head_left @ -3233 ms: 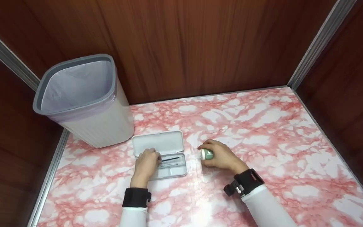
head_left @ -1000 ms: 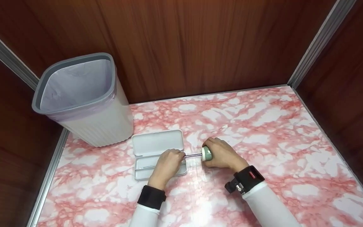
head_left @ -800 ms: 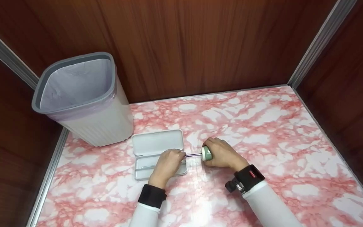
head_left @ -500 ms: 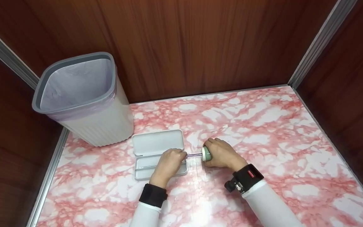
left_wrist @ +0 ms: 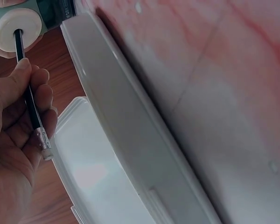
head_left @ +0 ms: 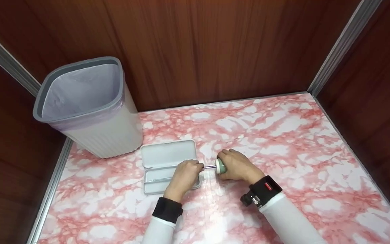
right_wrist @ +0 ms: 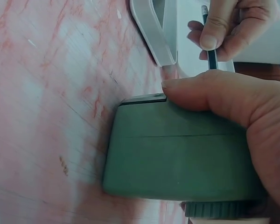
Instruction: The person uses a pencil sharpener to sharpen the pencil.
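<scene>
My left hand [head_left: 185, 174] pinches a black pencil [left_wrist: 31, 107] between thumb and fingers; its eraser end [left_wrist: 45, 150] points back past the palm. The pencil's front end sits inside the hole of a green pencil sharpener [right_wrist: 177, 149] with a round white face [left_wrist: 7, 28]; the tip is hidden inside. Around the sharpener's body curls my right hand [head_left: 237, 165], holding it on the table with the thumb over its top in the right wrist view. Beneath and beside my left hand lies an opened white pencil case [head_left: 169, 154], its lid folded back and its tray partly covered.
A tall white bin [head_left: 107, 135] with a grey rim and a liner bag stands at the back left. Brown wood-look panels [head_left: 215, 51] enclose the pink marbled table [head_left: 276, 135] at the back and sides.
The left hand has gone from the case's tray, where the pencil lay, to the sharpener, with the pencil in its fingers. Lately it has crept right, leaving less pencil exposed.
</scene>
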Demonstrator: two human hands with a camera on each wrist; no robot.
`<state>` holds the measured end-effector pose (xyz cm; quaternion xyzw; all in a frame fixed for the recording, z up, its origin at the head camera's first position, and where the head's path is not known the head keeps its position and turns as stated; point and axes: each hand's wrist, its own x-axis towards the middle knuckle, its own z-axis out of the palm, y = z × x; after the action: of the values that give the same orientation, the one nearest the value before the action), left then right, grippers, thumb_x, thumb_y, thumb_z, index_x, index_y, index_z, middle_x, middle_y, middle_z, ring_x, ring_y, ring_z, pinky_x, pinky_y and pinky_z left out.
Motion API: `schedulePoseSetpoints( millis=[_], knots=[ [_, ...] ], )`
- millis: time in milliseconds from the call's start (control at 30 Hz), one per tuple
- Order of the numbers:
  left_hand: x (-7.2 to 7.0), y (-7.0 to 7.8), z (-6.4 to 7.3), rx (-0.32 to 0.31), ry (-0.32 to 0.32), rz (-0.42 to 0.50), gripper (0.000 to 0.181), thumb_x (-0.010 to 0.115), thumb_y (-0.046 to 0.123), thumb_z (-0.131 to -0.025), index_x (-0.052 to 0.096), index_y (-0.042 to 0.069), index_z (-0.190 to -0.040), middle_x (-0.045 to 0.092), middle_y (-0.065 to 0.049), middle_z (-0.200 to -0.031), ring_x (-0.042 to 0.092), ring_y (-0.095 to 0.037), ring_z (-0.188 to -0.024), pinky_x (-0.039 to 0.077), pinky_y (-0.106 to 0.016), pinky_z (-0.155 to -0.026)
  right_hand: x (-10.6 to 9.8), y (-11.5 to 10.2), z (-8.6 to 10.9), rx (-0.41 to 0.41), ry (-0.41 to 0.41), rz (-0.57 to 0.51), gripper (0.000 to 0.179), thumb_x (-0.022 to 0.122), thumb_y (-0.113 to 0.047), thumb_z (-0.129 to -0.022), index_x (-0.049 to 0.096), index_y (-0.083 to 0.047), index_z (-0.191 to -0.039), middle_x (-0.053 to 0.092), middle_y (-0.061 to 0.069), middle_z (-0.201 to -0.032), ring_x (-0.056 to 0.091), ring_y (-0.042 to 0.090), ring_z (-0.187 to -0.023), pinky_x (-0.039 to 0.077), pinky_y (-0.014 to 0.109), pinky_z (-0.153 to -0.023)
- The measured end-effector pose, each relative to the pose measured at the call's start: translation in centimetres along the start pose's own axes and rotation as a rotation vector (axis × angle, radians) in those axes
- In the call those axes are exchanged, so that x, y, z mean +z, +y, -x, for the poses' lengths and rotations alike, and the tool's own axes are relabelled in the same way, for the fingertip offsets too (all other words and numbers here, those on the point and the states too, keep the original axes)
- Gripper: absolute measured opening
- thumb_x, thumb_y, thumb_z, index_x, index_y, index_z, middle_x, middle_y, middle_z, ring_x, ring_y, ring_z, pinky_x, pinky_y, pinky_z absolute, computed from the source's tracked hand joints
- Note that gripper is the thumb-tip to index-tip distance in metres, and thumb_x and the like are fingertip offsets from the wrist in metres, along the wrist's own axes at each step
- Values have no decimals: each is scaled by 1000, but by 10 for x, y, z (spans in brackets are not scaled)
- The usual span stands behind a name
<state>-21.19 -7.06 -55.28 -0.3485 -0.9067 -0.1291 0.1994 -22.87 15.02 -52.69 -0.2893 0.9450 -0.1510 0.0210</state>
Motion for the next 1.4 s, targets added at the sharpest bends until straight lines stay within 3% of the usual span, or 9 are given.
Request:
schedulePoseSetpoints(
  millis=[367, 833, 1100, 1400],
  knots=[
    [-1, 5, -4, 3, -15, -42, 12, 72, 16, -83, 69, 12, -73, 63, 0, -68, 63, -20, -64, 49, -34, -61, -12, -5, -4, 9, -153, 135, 54, 83, -46, -70, 57, -8, -98, 57, 3, -90, 58, 27, -83, 47, 44, -73],
    [0, 7, -9, 17, -48, -55, 16, 72, 10, -79, 63, 14, -65, 61, 1, -63, 62, -19, -61, 48, -34, -60, -10, -10, -11, -95, -40, 352, 48, 85, -48, -57, 53, -16, -71, 60, 0, -68, 61, 24, -65, 42, 46, -77],
    [1, 7, -11, 5, -57, -51, 14, 73, 8, -76, 65, 14, -67, 61, 2, -64, 62, -20, -61, 48, -35, -59, -10, -10, -11, -80, -50, 358, 48, 85, -51, -58, 53, -17, -69, 60, 0, -66, 61, 24, -64, 42, 45, -76],
    [0, 8, -11, 2, -86, -57, 17, 73, 0, -68, 64, 15, -67, 61, 2, -65, 63, -18, -62, 48, -34, -59, -10, -11, -9, -89, -7, 319, 47, 87, -46, -56, 52, -16, -68, 57, -1, -62, 56, 25, -56, 42, 42, -62]
  ],
)
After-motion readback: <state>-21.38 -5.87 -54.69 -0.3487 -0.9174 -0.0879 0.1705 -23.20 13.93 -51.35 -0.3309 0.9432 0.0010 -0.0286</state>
